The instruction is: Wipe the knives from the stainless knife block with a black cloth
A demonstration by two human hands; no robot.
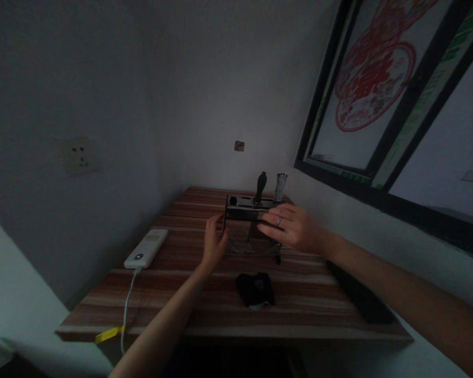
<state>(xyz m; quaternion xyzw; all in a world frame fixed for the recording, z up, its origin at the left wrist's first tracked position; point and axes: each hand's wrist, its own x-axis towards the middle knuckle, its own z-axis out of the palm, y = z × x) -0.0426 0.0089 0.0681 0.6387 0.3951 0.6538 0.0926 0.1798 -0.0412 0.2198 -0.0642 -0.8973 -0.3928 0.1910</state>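
Note:
A dark knife holder (pixel 244 214) with a slotted top and a see-through lower front stands on the wooden table. A black-handled knife (pixel 261 186) sticks up from one slot, and a silvery-grey handle (pixel 280 187) rises behind it to the right. My left hand (pixel 215 244) grips the holder's left side panel, thumb in front and fingers behind. Across the front right of its top lies my right hand (pixel 289 226), fingers bent over the edge and a ring on one finger. A small black folded cloth item (pixel 256 290) rests in front of the holder.
A white power bank (pixel 146 249) with a white cable (pixel 128 304) and yellow tag (pixel 109 334) lies at the table's left. Under my right forearm is a flat black object (pixel 362 294). Walls bound the table (pixel 205 320); a framed window (pixel 362 105) is at right.

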